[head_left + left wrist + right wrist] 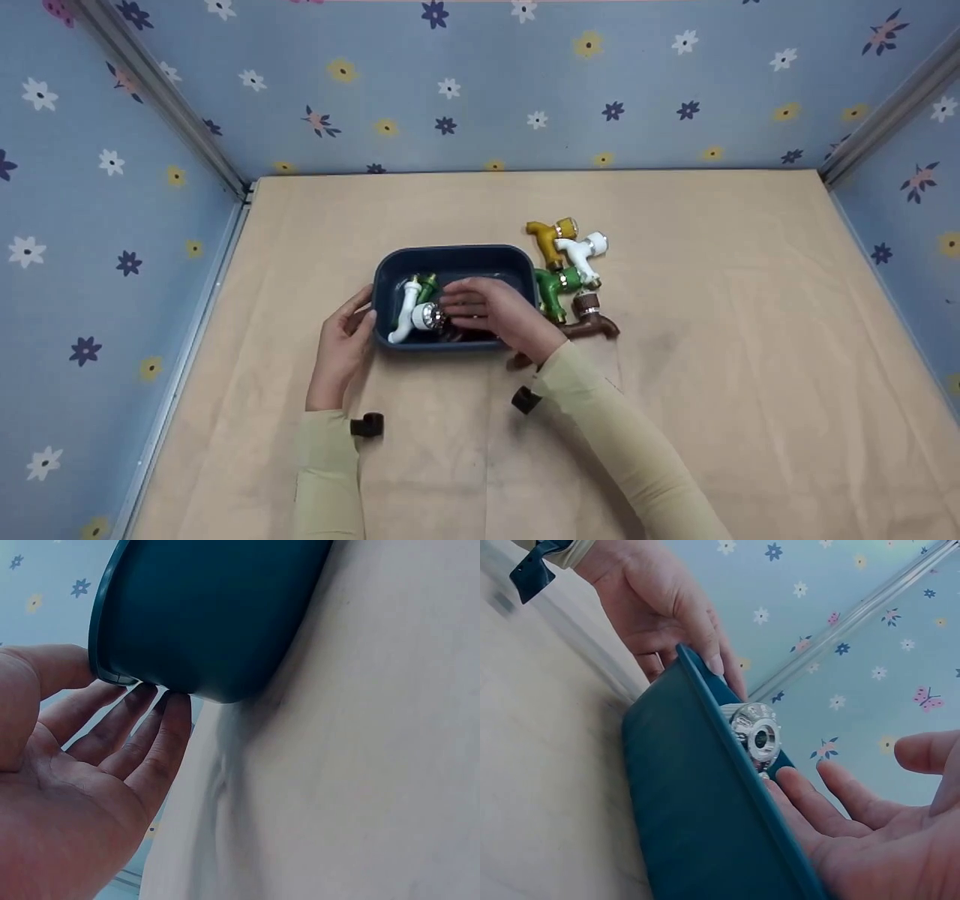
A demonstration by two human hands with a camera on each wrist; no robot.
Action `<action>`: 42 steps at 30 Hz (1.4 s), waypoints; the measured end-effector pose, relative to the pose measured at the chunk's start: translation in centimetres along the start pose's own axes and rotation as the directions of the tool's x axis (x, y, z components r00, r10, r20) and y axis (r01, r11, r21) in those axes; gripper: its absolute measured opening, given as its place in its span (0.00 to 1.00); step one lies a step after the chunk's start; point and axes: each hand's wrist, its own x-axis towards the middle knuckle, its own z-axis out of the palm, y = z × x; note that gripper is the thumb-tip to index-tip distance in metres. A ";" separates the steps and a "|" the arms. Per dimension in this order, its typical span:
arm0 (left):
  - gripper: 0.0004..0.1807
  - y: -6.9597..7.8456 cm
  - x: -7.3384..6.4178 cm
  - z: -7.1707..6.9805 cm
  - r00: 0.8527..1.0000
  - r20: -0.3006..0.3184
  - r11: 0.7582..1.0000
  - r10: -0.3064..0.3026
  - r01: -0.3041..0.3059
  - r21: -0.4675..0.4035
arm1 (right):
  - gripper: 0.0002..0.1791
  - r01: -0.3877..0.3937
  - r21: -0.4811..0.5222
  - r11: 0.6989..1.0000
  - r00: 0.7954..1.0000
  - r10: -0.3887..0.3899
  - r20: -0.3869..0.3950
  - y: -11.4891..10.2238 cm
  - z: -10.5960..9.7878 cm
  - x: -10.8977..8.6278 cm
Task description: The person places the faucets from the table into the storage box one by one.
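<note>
A dark blue plastic basin sits on the table. My left hand grips its left end, thumb at the rim and fingertips against the outer wall, as the left wrist view shows. In the basin's left half lies a white faucet with a chrome-ended handle. Beside it is a green faucet, partly covered. Something dark brown shows low in the basin near the front wall. My right hand reaches over the right side, fingers extended and holding nothing, fingertips close to the white faucet's handle.
Right of the basin lie more faucets: a yellow one, a white one, a green one and a brown one. Another brown end shows beside my right wrist. Flowered panels border the table's back and sides.
</note>
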 end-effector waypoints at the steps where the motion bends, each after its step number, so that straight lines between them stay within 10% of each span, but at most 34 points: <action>1: 0.23 0.0 0.0 0.0 1.000 -0.001 1.000 0.001 -0.001 0.000 | 0.25 0.007 0.000 1.000 1.000 -0.007 0.003 0.0 -0.1 -0.1; 42: 0.24 0.3 -0.1 0.0 1.000 0.015 1.000 -0.009 0.009 -0.026 | 0.25 0.179 0.147 0.973 0.982 -0.185 0.026 -2.6 -3.1 -5.3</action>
